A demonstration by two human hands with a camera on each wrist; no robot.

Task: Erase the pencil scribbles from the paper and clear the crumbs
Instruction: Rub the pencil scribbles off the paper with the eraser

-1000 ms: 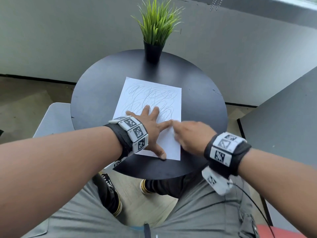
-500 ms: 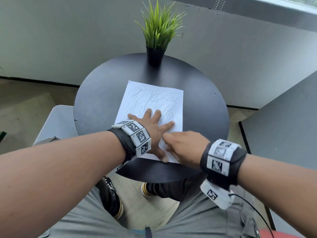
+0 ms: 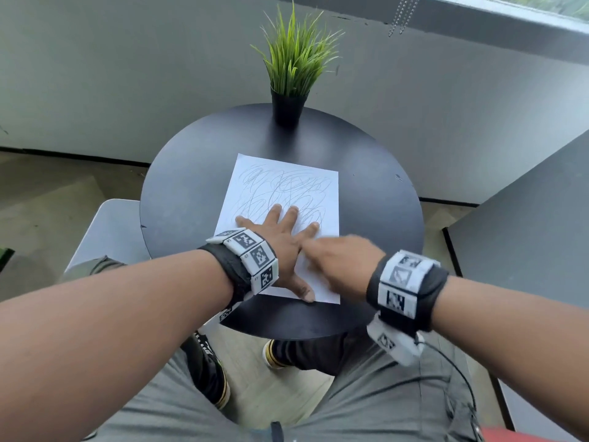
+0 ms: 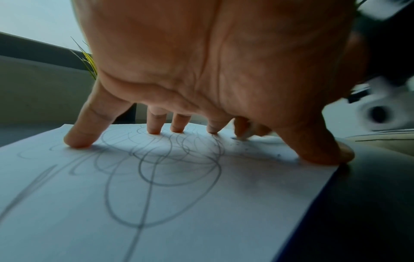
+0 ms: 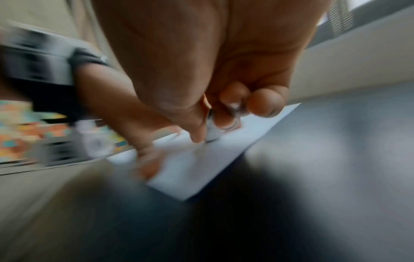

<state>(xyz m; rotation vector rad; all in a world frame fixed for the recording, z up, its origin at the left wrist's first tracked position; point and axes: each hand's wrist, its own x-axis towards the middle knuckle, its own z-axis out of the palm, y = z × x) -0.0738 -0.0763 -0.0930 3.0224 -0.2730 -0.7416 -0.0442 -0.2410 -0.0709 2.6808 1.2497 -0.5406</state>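
A white sheet of paper [image 3: 287, 186] covered in grey pencil scribbles [image 4: 156, 168] lies on the round black table [image 3: 178, 199]. My left hand [image 3: 280, 237] lies flat on the sheet's near half with fingers spread, and its fingertips [image 4: 78, 141] press the paper down. My right hand [image 3: 338, 260] is blurred over the near right part of the sheet, just beside the left hand. It pinches a small white eraser [image 5: 212, 134] whose tip touches the paper. A few dark crumbs [image 4: 246, 148] lie on the sheet near the eraser [image 4: 243, 137].
A potted green grass plant [image 3: 294, 68] stands at the table's far edge. A grey wall runs behind it. A second dark tabletop [image 3: 526, 224] sits to the right, and a pale seat [image 3: 108, 231] to the left. My legs and shoes show below the table's near edge.
My right hand with the eraser has slid back and forth over the near right part of the sheet. The left hand has stayed pressed on the paper.
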